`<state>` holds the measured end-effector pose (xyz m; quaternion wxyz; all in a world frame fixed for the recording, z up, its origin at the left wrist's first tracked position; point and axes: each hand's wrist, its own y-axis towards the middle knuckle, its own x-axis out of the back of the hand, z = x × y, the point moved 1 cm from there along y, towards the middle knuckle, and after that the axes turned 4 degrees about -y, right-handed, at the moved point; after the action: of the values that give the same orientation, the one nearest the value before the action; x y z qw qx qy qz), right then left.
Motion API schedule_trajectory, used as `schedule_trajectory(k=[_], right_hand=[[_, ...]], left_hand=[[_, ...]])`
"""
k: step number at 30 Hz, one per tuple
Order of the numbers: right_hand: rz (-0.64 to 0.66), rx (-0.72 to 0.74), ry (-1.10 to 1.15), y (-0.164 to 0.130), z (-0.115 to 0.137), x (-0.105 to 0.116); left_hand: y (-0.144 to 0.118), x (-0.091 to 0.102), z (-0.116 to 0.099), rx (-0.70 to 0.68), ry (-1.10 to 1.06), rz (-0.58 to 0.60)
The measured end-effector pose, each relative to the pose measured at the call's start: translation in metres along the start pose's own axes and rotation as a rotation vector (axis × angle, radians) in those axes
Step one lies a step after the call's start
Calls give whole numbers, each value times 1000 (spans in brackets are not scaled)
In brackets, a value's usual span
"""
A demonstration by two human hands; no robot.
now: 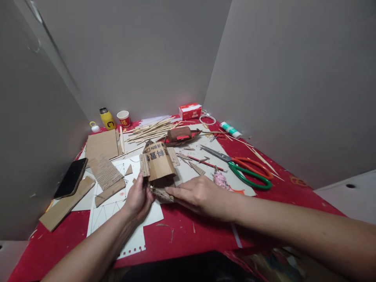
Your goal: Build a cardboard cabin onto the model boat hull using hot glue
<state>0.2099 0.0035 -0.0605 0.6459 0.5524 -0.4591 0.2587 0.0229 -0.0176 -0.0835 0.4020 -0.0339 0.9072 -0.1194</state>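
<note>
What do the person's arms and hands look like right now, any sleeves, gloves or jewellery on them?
Both forearms are bare as far as the picture shows, with no sleeves in view. The left hand and right hand wear no gloves. No rings, watch or bracelet are visible on the fingers or wrists.

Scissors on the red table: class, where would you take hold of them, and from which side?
Grip the scissors by the orange and green handle loops, coming from the right. The loops lie at the right end, clear of clutter, while the metal blades point left toward the cardboard scraps. Probably safest for a free hand.
</note>
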Motion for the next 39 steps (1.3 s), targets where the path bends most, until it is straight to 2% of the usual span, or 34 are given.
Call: schedule_trajectory(k=[3,6,9,12,16,21,25,29,36,39], right_hand=[[12,-15,23,-4,-3,1],[101,-41,10,-9,-8,3],[201,-46,-41,-14,-13,4],[231,-41,-68,-18,-15,2],[252,-46,-89,-20,-12,-2],[207,-114,-77,-24,-9,0],[167,-157,-64,-38,-9,7],[80,-208,51,-49,-10,15],[265,-315,194,-35,-10,30],[286,-338,257,-30,-13,32]], left_hand=[[0,-1,-3,36,100,-38],[1,3,-8,14,171,-114],[3,9,-16,-99,208,-200],[4,13,-23,-234,241,-247],[3,15,-29,-334,285,-265],[1,12,-36,-358,320,-274],[-3,10,-51,-350,358,-293],[-1,8,-69,-400,413,-303],[13,3,-80,-421,527,-286],[19,6,-82,-402,570,-274]])
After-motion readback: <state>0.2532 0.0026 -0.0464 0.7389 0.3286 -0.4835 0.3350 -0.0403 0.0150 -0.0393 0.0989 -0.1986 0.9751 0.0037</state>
